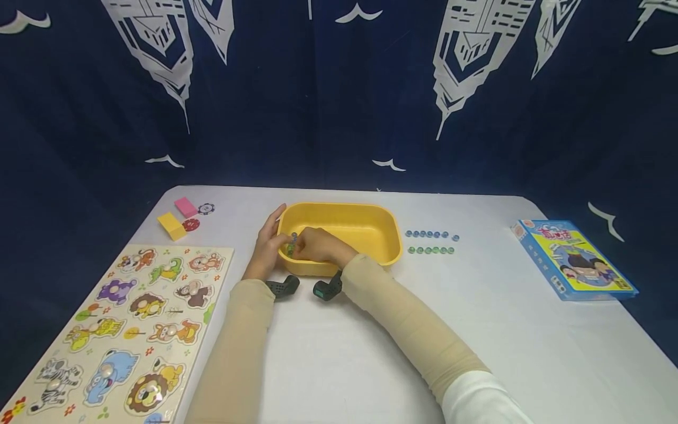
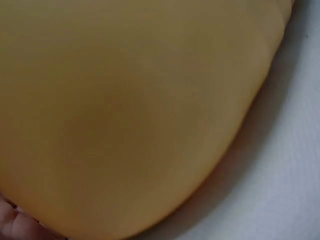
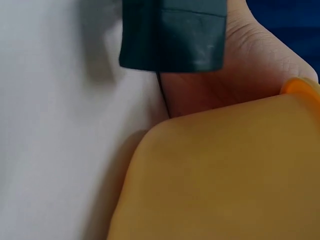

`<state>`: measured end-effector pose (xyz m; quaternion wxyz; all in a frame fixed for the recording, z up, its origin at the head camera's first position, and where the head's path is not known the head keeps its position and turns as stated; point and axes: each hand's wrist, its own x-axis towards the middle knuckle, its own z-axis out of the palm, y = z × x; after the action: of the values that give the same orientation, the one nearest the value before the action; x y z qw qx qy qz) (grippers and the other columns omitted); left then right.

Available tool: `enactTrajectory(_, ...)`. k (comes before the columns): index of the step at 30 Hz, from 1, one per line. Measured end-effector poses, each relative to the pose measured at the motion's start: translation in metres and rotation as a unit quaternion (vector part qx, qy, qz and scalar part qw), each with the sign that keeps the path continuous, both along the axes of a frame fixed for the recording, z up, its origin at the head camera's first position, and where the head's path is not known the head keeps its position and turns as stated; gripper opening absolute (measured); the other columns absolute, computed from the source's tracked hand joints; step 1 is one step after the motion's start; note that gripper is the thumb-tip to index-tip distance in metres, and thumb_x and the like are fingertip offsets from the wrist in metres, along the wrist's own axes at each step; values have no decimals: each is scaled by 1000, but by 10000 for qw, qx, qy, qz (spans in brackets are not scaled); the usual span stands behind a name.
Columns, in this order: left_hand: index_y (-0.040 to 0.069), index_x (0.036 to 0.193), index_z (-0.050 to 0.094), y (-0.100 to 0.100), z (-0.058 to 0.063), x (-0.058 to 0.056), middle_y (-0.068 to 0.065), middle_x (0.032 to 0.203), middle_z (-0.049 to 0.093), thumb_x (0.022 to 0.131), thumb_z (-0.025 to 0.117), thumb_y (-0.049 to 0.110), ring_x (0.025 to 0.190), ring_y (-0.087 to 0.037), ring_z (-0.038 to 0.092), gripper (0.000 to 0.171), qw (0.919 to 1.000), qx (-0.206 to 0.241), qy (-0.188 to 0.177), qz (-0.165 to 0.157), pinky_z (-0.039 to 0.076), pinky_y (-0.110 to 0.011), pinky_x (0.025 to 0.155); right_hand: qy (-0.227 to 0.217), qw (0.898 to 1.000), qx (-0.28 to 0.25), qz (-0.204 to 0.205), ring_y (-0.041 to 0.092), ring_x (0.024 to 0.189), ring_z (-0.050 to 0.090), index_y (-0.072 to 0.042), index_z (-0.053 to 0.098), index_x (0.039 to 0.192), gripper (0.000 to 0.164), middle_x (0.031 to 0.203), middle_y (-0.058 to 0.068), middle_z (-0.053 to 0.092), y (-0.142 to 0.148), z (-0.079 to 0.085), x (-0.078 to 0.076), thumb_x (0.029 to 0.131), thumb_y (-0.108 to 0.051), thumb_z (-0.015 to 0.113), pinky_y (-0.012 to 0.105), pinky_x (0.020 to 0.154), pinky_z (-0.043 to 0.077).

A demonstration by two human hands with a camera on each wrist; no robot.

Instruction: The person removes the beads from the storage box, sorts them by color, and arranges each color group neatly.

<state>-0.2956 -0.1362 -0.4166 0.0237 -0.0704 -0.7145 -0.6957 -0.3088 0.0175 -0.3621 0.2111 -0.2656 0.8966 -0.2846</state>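
Observation:
A yellow plastic basin (image 1: 360,213) stands on the white table. My left hand (image 1: 266,250) grips its left end, with the thumb over the rim and the fingers along the outside. Blue and green glass marbles (image 1: 291,249) lie inside at that end. My right hand (image 1: 318,244) reaches over the near rim with bent fingers down by these marbles; whether a marble is between the fingertips is hidden. The basin's wall (image 2: 140,120) fills most of the left wrist view. From the right wrist, the basin's side (image 3: 225,165) appears with a hand behind it.
Right of the basin lie a row of blue marbles (image 1: 429,234) and a row of green marbles (image 1: 431,250). A blue game box (image 1: 574,259) is farther right. An animal puzzle board (image 1: 127,330) covers the left side, with yellow (image 1: 172,226) and pink blocks (image 1: 186,207) beyond.

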Motion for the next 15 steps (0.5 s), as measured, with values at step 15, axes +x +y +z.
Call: enactTrajectory(15,21,158,28,0,0,0,-14,153,43,80,47,2,137,-30,45,83,10000,18,-44,18,35,-43,114,-564,9894,-1260,445,13,71,59,-3,73,100,12,84,3,68,41,12,-4,91,-7,66,23,70,54)
